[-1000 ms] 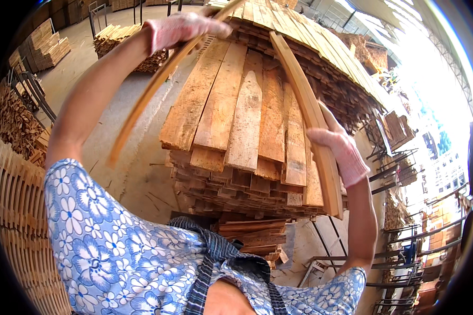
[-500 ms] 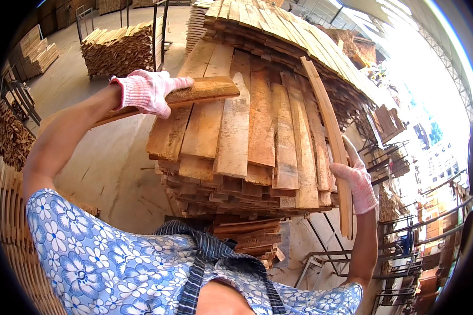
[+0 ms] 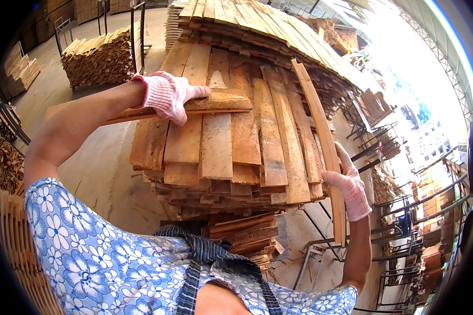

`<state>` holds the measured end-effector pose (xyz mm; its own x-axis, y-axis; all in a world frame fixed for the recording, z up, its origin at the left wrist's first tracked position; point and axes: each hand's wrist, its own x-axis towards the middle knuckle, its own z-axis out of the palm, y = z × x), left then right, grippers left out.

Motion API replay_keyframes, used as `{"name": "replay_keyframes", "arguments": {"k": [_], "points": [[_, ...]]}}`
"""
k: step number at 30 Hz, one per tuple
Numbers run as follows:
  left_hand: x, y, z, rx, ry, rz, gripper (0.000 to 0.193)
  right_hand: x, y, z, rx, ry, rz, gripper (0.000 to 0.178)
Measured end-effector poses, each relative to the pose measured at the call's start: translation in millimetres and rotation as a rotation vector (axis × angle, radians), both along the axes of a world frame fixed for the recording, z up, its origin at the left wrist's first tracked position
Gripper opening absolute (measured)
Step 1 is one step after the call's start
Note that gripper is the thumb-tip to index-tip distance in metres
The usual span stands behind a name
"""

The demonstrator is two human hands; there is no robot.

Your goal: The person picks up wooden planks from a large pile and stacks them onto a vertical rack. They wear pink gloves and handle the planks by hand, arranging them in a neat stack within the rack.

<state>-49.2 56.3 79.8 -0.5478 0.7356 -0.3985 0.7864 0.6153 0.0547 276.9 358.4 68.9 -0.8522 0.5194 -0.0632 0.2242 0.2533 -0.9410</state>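
Note:
A pinkish knit work glove covers each of my hands. My left hand (image 3: 169,97) grips a wooden plank (image 3: 227,103) that lies crosswise above the left part of a board stack; its forefinger stretches along the top face, and my forearm hides part of the plank. At the stack's right side, my right hand (image 3: 348,184) is closed round a long narrow wooden strip (image 3: 319,118) that slants away from me, its thumb on the near face. Between them, rough boards (image 3: 216,152) lie side by side, running away from me, on the layered pile.
A taller stack of paler boards (image 3: 278,31) stands behind. Bundled wood strips (image 3: 97,63) sit in a metal rack at far left. Below the near edge lies a heap of offcuts (image 3: 247,233). Metal frames (image 3: 312,262) stand at lower right, and slatted wood (image 3: 16,231) borders the left.
My left hand and its plank have moved right, farther over the boards. The strip in my right hand still stands at the stack's right side. The whole view has shifted slightly.

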Motion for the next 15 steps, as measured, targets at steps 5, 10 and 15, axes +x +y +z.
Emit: {"name": "replay_keyframes", "arguments": {"k": [5,10,15], "points": [[11,17,4,0.052,-0.056,-0.003,0.095,-4,12,-9,0.020,-0.007,-0.015,0.094],[27,58,7,0.041,-0.115,-0.127,0.094,-28,4,-7,-0.058,0.075,0.021,0.094],[32,53,3,-0.015,-0.082,-0.184,0.101,-46,3,-2,0.085,-0.044,0.100,0.096]]}}
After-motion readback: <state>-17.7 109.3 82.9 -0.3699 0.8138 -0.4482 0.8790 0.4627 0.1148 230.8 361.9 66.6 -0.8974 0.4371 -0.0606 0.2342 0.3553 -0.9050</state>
